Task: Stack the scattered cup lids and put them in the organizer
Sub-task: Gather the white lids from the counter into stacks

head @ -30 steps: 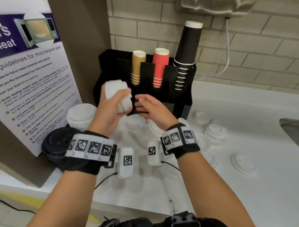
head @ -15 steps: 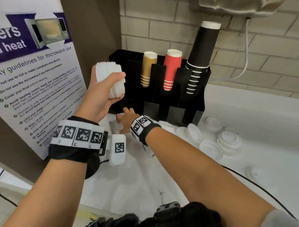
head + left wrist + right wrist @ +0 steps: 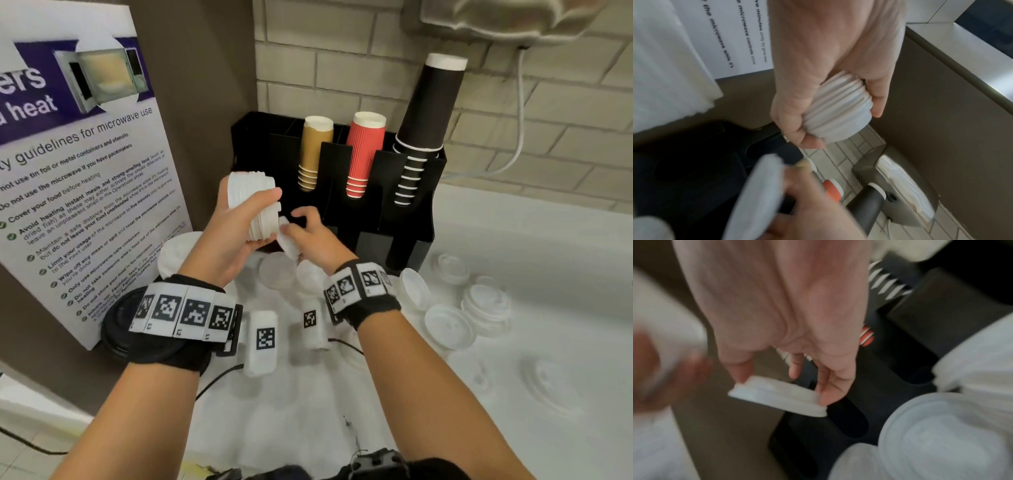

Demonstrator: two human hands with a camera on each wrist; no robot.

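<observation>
My left hand (image 3: 239, 226) grips a stack of white lids (image 3: 253, 205), held sideways in front of the black organizer (image 3: 421, 219); the same stack of lids (image 3: 838, 113) fills the left wrist view. Just right of it, my right hand (image 3: 308, 233) pinches a single white lid (image 3: 287, 240) by its rim, almost touching the stack's lower end. The right wrist view shows that lid (image 3: 777, 397) between thumb and fingertips. Several loose white lids (image 3: 448, 325) lie on the white counter to the right.
The organizer holds tan cups (image 3: 315, 150), red cups (image 3: 364, 150) and black cups (image 3: 428, 113). A microwave sign (image 3: 78, 192) leans at the left, with a white lid pile (image 3: 174, 253) and black lids (image 3: 116, 329) by it. A brick wall stands behind.
My right hand came up off the counter with one lid and moved to the stack. My left hand lowered the stack a little toward it.
</observation>
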